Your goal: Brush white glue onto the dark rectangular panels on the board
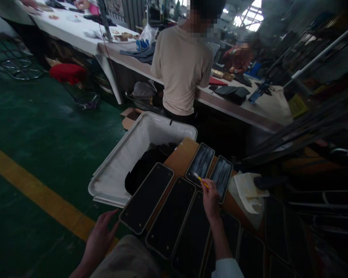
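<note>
Head view showed the right hand (211,200) pinched on a small yellow brush (201,179), its tip pointing up-left between two streaked panels (200,163) just ahead, long axes running away. Left hand (100,235), fingers loosely spread, rested near the closest dark panel (146,197).

The left hand (100,235) and right hand (211,200) run out of the bottom edge at the forearms. The brush (201,180) is too small to read. Dark panels (251,247) at lower right sink into blur. A co-worker's face (204,17) is blurred.
</note>
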Demonstrator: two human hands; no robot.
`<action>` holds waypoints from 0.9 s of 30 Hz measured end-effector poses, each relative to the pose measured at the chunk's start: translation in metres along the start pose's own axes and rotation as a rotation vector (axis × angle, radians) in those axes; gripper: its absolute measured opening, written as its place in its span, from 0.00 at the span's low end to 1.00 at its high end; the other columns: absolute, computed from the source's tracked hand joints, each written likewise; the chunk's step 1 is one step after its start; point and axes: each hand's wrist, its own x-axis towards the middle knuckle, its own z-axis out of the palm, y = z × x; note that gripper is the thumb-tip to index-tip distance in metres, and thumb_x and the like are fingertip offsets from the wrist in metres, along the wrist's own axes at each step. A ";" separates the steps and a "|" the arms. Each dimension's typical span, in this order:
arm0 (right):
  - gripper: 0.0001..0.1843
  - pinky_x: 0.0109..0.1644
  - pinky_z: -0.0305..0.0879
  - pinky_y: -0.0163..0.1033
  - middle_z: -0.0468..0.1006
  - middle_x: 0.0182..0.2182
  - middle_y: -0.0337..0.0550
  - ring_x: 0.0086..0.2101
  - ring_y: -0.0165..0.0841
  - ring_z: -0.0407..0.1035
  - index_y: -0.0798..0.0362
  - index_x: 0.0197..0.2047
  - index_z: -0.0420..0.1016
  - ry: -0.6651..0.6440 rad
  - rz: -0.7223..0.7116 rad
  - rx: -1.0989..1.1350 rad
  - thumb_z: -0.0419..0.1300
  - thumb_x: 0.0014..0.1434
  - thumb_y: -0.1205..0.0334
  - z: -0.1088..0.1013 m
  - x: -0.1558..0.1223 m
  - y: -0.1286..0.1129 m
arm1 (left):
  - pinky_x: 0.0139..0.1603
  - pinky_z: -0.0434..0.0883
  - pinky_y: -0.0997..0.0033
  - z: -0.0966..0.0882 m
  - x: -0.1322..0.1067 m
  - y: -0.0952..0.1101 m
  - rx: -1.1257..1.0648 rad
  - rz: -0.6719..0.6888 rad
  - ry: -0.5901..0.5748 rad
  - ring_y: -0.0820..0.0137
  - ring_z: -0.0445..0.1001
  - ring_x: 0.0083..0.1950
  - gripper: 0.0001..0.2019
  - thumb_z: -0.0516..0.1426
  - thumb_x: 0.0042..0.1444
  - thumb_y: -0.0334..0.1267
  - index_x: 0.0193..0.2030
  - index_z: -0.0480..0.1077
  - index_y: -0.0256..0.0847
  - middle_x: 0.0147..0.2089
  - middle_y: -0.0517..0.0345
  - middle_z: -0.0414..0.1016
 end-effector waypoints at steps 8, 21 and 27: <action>0.12 0.51 0.72 0.49 0.76 0.43 0.48 0.44 0.38 0.73 0.52 0.46 0.73 -0.024 0.021 -0.001 0.53 0.67 0.56 0.001 -0.011 -0.028 | 0.33 0.75 0.65 0.023 0.005 0.013 -0.708 -0.543 -0.242 0.60 0.79 0.34 0.36 0.65 0.33 0.62 0.43 0.66 0.39 0.30 0.58 0.76; 0.10 0.54 0.71 0.47 0.76 0.44 0.48 0.46 0.36 0.72 0.52 0.48 0.72 -0.161 -0.112 0.004 0.52 0.68 0.63 0.090 0.006 -0.098 | 0.21 0.72 0.75 0.012 0.036 0.008 -0.898 -0.668 -0.333 0.71 0.73 0.25 0.26 0.69 0.37 0.53 0.37 0.70 0.37 0.27 0.61 0.74; 0.10 0.52 0.72 0.45 0.75 0.43 0.47 0.46 0.36 0.72 0.52 0.47 0.73 -0.225 -0.093 -0.021 0.52 0.68 0.62 0.105 -0.009 -0.107 | 0.22 0.74 0.74 0.008 0.041 0.007 -0.845 -0.636 -0.391 0.72 0.73 0.24 0.19 0.66 0.42 0.50 0.33 0.70 0.37 0.24 0.61 0.74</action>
